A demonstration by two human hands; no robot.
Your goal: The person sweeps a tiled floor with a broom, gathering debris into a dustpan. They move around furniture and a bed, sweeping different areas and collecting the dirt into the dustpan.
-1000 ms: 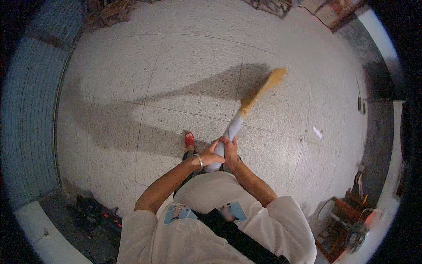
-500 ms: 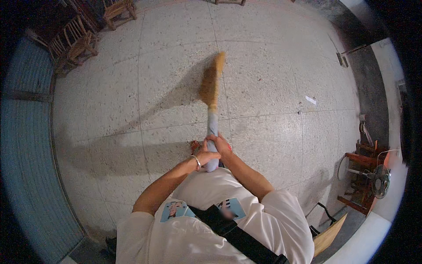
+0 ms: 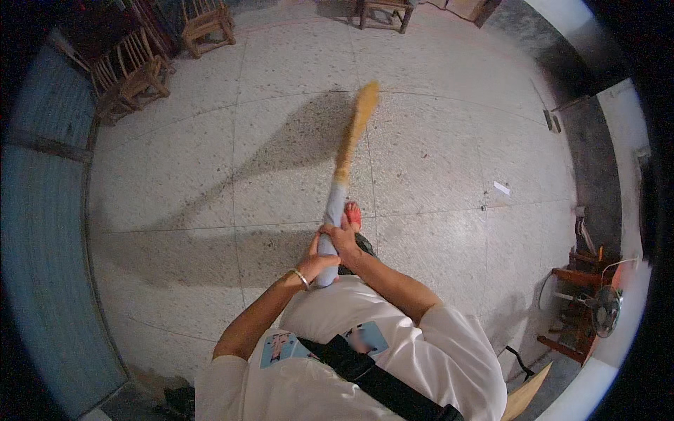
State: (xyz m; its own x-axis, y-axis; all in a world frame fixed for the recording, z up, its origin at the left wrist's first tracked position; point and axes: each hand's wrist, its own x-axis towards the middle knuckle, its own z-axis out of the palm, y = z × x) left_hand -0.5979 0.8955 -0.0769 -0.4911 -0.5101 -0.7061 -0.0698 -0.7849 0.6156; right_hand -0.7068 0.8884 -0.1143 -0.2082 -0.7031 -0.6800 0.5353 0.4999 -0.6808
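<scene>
A soft broom [image 3: 357, 133] with yellow-brown bristles slants forward and a little right, seen nearly edge-on and slightly blurred. Its thick handle is pale grey. Around the handle's near end, close to my belly, my left hand [image 3: 317, 262] is closed, with a bracelet at its wrist. My right hand [image 3: 342, 240] grips the handle just beyond it. Part of the grip is hidden behind the fingers. My foot in a red sandal [image 3: 354, 216] shows beside the handle.
Wooden chairs [image 3: 144, 77] stand at the far left, near a blue corrugated shutter [image 3: 45, 231]. A wooden stool [image 3: 386, 15] is at the far edge. A white scrap [image 3: 501, 188] lies on the speckled floor [image 3: 428, 154]. To the right are a fan [image 3: 605, 311] and wooden furniture [image 3: 583, 274].
The broom's bristle end has swung right and its handle end left, with both hands still around it. A red-sandalled foot has come forward into view. More of the far stool shows.
</scene>
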